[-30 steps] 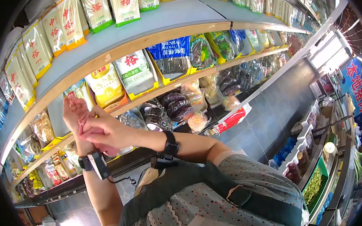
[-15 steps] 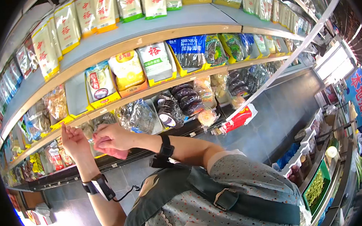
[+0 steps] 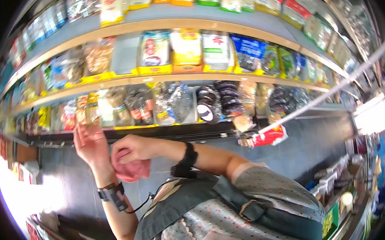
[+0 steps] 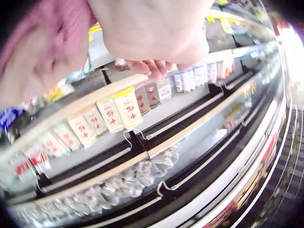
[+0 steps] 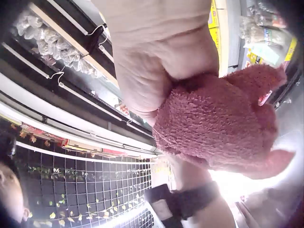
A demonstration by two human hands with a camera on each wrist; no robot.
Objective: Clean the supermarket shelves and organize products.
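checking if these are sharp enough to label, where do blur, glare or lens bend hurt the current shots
Head view: wide-angle distortion bows the shelf edges, blur softens the dried noodle packets, and glare whites out the lower left; left wrist view: glare at the upper right, with the pink cloth blurry; right wrist view: the cloth's nubby texture shows clearly, with white glare below it.

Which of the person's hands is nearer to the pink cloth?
Right. The right hand grips the pink cloth; the left hand is up and to its left in the head view.
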